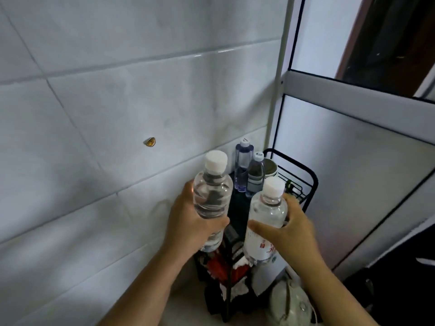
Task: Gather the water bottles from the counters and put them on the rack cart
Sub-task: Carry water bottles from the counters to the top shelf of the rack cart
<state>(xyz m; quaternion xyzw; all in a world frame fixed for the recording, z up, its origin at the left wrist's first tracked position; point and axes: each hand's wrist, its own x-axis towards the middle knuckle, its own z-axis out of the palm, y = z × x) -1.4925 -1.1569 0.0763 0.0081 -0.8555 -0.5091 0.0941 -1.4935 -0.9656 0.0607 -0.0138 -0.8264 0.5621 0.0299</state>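
Observation:
My left hand point(188, 222) grips a clear water bottle point(211, 196) with a white cap, held upright above the near left side of the black rack cart point(308, 182). My right hand point(294, 229) holds a second clear bottle point(266, 222) with a white cap and a red-printed label, also upright above the cart. Two more bottles stand on the cart's top shelf at the back: a tall bluish one point(242, 165) and a shorter one point(255, 175) beside it.
A white tiled wall point(117, 114) runs along the left. A frosted panel door point(353, 172) stands right of the cart. A bowl point(270, 168) sits on the top shelf. Red packets point(216, 264) fill a lower shelf. A white appliance point(292, 302) lies on the floor.

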